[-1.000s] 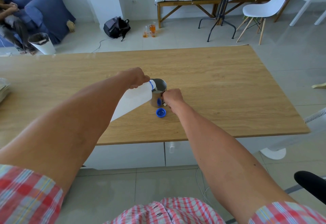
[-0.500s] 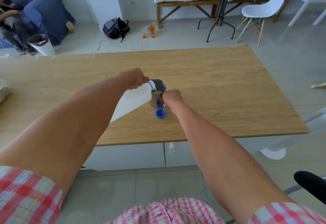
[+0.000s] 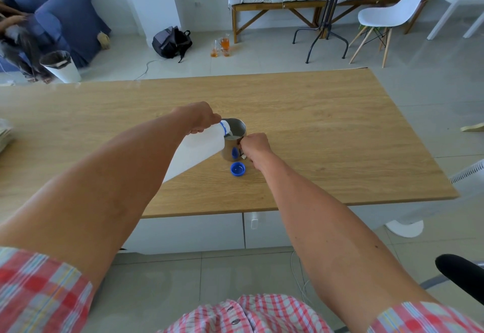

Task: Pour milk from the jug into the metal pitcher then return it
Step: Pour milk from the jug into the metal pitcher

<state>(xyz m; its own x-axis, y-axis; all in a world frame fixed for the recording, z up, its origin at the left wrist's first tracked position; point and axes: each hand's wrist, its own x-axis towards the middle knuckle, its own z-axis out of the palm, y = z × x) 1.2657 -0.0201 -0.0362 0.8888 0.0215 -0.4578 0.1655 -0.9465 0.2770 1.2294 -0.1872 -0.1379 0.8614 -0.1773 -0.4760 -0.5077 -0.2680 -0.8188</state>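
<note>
The white plastic milk jug (image 3: 199, 150) hangs tilted in my left grip (image 3: 200, 118), spout over the shiny metal pitcher (image 3: 234, 141) that my right grip (image 3: 254, 146) clasps by its handle on the wooden desk (image 3: 327, 133); tipping further risks overflow.

Single head-worn wide-angle view, looking forward and down from above near edge of light oak-veneer rectangular table (image 3: 327, 128); both forearms reach away from lens; tiled floor and white wall fill upper frame, far off.
</note>
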